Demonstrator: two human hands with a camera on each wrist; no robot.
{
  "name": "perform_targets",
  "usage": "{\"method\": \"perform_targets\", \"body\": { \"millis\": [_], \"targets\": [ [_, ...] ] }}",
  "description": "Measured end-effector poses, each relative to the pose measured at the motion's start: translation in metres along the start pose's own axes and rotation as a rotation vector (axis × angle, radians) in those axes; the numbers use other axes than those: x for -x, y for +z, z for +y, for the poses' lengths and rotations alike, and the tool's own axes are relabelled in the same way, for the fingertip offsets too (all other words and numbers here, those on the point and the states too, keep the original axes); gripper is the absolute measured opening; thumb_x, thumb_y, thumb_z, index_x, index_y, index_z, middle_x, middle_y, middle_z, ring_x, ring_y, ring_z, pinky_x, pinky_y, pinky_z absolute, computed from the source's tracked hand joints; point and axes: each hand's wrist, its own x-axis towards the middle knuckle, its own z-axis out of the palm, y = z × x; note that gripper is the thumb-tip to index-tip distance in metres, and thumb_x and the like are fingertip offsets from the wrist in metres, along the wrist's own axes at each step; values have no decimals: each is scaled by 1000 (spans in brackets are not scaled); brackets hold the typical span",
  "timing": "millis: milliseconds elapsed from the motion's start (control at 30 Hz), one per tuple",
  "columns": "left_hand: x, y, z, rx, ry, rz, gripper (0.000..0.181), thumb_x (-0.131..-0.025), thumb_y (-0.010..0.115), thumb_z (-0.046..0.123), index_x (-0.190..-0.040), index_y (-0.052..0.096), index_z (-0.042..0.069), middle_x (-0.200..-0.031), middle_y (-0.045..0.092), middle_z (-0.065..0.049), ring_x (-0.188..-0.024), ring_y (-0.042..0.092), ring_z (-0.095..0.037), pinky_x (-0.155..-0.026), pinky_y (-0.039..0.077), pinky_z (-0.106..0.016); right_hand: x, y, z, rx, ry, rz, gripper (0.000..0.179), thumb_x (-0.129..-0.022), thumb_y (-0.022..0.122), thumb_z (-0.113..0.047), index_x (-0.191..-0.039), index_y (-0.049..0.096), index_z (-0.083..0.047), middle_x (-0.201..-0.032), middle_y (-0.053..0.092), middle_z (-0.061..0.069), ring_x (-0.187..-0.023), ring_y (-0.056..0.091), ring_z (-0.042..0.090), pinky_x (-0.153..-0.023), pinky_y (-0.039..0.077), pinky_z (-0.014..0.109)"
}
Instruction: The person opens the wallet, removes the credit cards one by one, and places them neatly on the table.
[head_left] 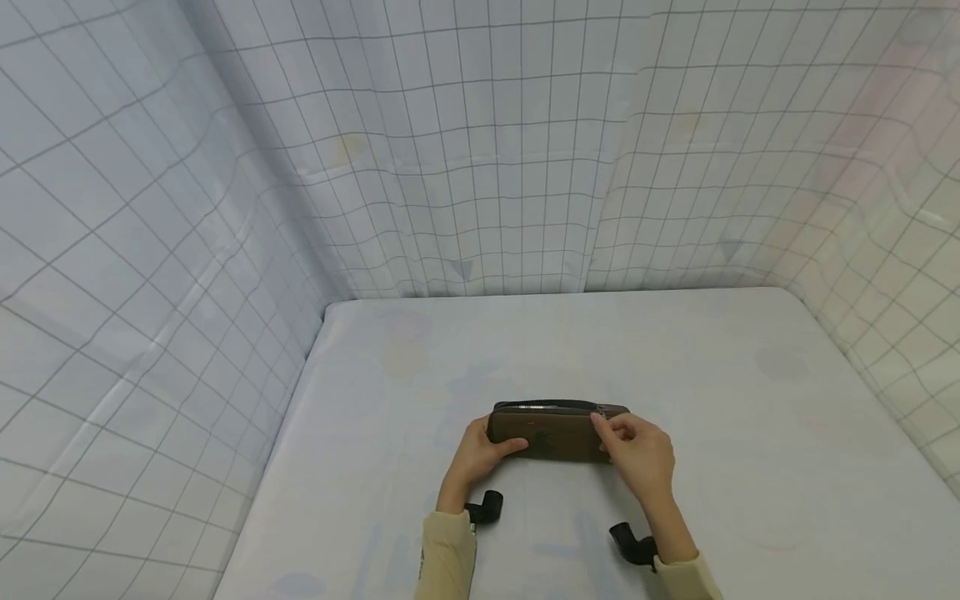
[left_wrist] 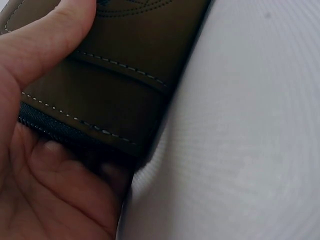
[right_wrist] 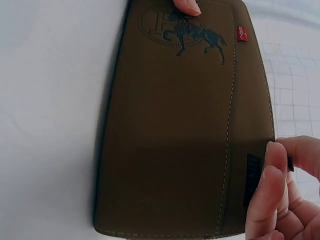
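Observation:
A brown zip-around wallet (head_left: 562,437) stands on its long edge on the white surface, its zipper along the top partly undone. In the right wrist view the wallet (right_wrist: 170,135) shows an embossed horse, pale stitching and a small red tag. My left hand (head_left: 480,452) grips the wallet's left end, thumb across the front; in the left wrist view the fingers of this hand (left_wrist: 45,150) go behind the zipped end. At the top right corner my right hand (head_left: 641,454) pinches the zipper pull (right_wrist: 290,163), mostly hidden by the fingertips.
A white-covered table (head_left: 375,375) lies under the wallet. White curtains with a dark grid (head_left: 480,167) hang behind it and at both sides. Black wrist-worn fittings (head_left: 487,507) sit by both cuffs.

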Motion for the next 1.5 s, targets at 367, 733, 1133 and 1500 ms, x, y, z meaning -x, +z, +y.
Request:
{"method": "perform_targets", "body": {
  "millis": [367,733,1133,1500],
  "targets": [
    [-1,0,4,7,-81,-3,31,-78,80,17,-105,69,4,-95,68,-3,-82,60,-15,-75,47,-31,-1,-5,1,262,-236,53,26,-85,72,-29,-66,61,-15,-51,45,-14,-40,36,5,-36,28,25],
    [4,-6,38,14,-47,-24,27,-80,77,8,-104,68,-2,-94,68,-6,-81,60,-14,-74,48,-31,0,-9,2,357,-331,75,24,-84,72,-27,-67,64,-13,-49,45,-12,-38,31,3,-35,26,24],
    [6,-7,39,19,-60,-22,30,-79,78,9,-105,68,-1,-94,68,-6,-81,60,-14,-74,48,-31,-1,-13,0,215,-166,-31,27,-94,62,-24,-71,68,-11,-48,51,-14,-40,39,6,-37,29,25],
    [3,-5,26,11,-38,-17,30,-79,79,12,-104,68,1,-95,68,-5,-82,61,-16,-75,48,-33,-3,-17,5,135,-75,-89,36,-97,55,-34,-71,63,-11,-52,55,-10,-41,43,7,-39,33,26]
  ]
}}
